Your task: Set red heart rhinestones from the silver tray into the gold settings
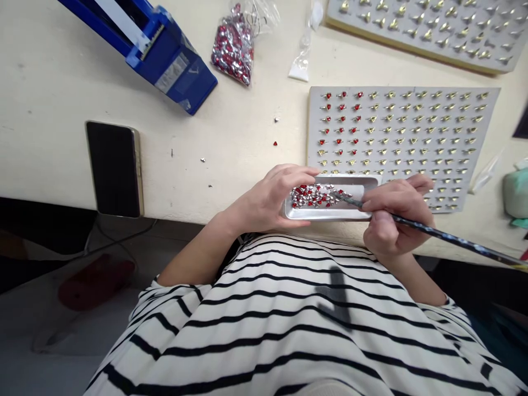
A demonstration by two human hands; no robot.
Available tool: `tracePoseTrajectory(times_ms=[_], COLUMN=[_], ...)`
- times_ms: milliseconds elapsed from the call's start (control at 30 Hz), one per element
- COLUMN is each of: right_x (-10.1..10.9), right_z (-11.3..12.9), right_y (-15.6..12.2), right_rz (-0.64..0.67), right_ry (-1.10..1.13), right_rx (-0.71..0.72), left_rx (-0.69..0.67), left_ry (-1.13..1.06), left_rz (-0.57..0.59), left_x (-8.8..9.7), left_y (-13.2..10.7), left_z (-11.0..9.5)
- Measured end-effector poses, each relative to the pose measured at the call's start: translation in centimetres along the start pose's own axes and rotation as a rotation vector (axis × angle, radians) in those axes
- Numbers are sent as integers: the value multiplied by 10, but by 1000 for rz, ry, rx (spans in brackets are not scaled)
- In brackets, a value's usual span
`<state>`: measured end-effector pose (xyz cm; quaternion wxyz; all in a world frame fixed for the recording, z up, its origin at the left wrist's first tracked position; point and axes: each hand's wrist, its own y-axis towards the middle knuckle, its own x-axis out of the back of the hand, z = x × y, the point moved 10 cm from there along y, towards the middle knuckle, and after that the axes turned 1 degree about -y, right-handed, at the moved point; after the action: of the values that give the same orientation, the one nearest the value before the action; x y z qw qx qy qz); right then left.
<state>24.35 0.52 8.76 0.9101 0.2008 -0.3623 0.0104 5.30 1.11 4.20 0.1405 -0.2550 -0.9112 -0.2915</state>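
My left hand [274,198] grips the left end of a small white rectangular tray [330,215], thumb and fingers on its opposite sides. Red and silver rhinestones [309,196] lie heaped in the tray's left part. My right hand [396,214] pinches a thin dark patterned stick [445,235], whose tip rests among the stones near the tray's middle. Just beyond the tray lies a grey foam board [412,148] with rows of gold-coloured rings. Red stones sit in the three leftmost columns of its upper rows; the other visible rings show bare settings.
A second ring board [433,33] lies at the far right. Behind the hands are a bag of red stones [235,47], a small clear bag [303,55] and a blue tape dispenser [177,66]. A phone [113,169] lies left; loose stones [275,143] dot the table.
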Motion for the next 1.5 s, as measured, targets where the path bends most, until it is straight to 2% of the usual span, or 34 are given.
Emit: tracePoseTrajectory(times_ms=[100, 200, 300, 400, 600, 800, 967, 1100, 1233, 1367, 1500], right_x=[10, 12, 2, -3, -5, -10, -7, -12, -3, -1, -1], right_z=[6, 1, -7, -10, 2, 2, 0, -1, -2, -2, -1], right_y=[2, 6, 9, 9, 5, 3, 4, 5, 3, 2, 1], right_rz=[-128, -200, -149, -137, -125, -81, -151, -124, -155, -99, -115], right_ry=[26, -51, -128, -114, 34, -24, 17, 13, 26, -34, -18], right_rx=[65, 42, -8, -22, 114, 122, 127, 115, 87, 59, 68], left_rx=[6, 22, 32, 27, 15, 40, 56, 38, 22, 38, 32], left_ry=[-5, -12, -23, -28, -44, -44, -43, -46, -55, -55, -55], left_rz=[6, 24, 32, 27, -13, 0, 8, -4, -19, -10, -16], left_x=[-1, -2, -4, -6, -7, -9, -11, -10, -9, -9, -9], left_y=[-3, -7, -10, -12, -13, -12, -12, -12, -12, -12, -12], left_z=[2, 4, 6, 7, 11, 14, 16, 15, 13, 15, 14])
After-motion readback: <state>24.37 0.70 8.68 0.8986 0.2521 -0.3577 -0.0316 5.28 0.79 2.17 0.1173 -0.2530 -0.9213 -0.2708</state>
